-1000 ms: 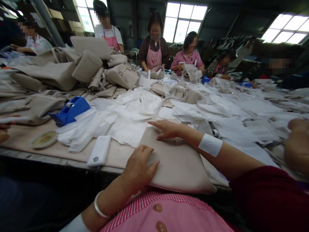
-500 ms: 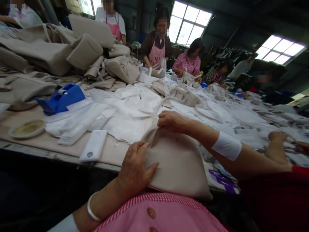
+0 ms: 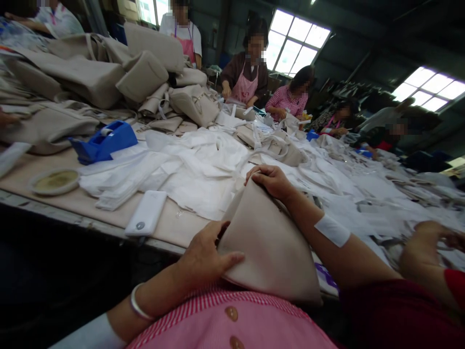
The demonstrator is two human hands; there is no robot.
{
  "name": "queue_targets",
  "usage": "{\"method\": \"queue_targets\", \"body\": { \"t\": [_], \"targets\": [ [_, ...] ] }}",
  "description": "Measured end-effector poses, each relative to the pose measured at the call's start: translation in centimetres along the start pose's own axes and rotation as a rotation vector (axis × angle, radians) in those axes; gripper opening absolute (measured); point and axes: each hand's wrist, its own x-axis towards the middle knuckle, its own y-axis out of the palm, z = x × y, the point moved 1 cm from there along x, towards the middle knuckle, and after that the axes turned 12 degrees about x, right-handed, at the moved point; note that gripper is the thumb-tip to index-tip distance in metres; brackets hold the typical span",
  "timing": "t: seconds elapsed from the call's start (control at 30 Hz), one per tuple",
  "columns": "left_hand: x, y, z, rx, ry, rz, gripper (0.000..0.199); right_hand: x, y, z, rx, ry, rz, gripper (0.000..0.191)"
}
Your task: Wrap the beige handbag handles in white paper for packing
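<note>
Beige bag (image 3: 271,247) is upright at the near edge of the surface (image 3: 185,228), tilted, its base close against the wearer's pink apron (image 3: 203,320). Right grip (image 3: 269,180): closed, fingers and thumb pinching the bag's top corner. Left grip (image 3: 209,252): partly closed round the bag's left side, thumb flat on the front panel, fingers at the edge, some fingertips hidden. Silver bracelet (image 3: 140,303) on left wrist, white patch (image 3: 332,229) on right forearm. Left of the bag: white device (image 3: 147,212) with round grey mark, flat near the edge. Further left: shallow round dish (image 3: 54,182), yellowish inside; blue tape dispenser (image 3: 105,144) behind it. White sheets (image 3: 207,150) spread beyond the bag, overlapping. Big pile of beige handbags (image 3: 90,80) far left. Purple strip (image 3: 325,276) partly visible right of the bag. Co-worker's arm (image 3: 421,249) at right, well apart from the bag. More co-workers (image 3: 288,103) across the surface, hands among bags and sheets.
</note>
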Motion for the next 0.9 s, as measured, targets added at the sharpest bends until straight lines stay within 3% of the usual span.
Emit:
{"method": "queue_targets", "body": {
  "t": [0.07,0.2,0.3,0.37,0.5,0.57,0.67,0.77,0.9],
  "targets": [
    [0.4,0.1,-0.6,-0.028,-0.042,0.027,0.056,-0.2,0.6,-0.2,-0.055,-0.045,0.004,0.023],
    [1.4,0.9,-1.4,0.068,0.029,0.024,0.010,-0.8,0.3,0.8,-0.148,-0.102,0.110,0.019],
    [1.8,1.5,-1.4,0.088,0.143,0.000,0.018,-0.9,-1.3,1.8,-0.046,0.050,0.304,0.017],
    [1.9,1.7,-1.3,0.065,0.190,-0.043,0.020,-0.8,-2.2,1.9,0.043,0.199,0.429,0.029],
    [1.8,1.5,-1.2,0.009,0.241,-0.112,0.016,0.1,-2.5,1.3,0.100,0.316,0.534,0.037],
    [1.7,1.4,-1.1,-0.008,0.253,-0.093,0.010,0.5,-1.9,1.0,0.071,0.306,0.533,0.033],
    [1.6,1.5,-0.6,0.031,0.214,-0.049,0.009,0.8,-1.0,0.5,-0.013,0.293,0.432,0.028],
    [1.8,1.8,0.4,0.094,0.050,0.039,0.013,0.7,-0.2,-0.3,-0.149,0.213,0.334,0.025],
    [2.3,2.6,1.7,-0.062,-0.114,0.175,0.020,0.5,0.8,-1.9,-0.374,0.056,0.278,0.020]
  ]
}}
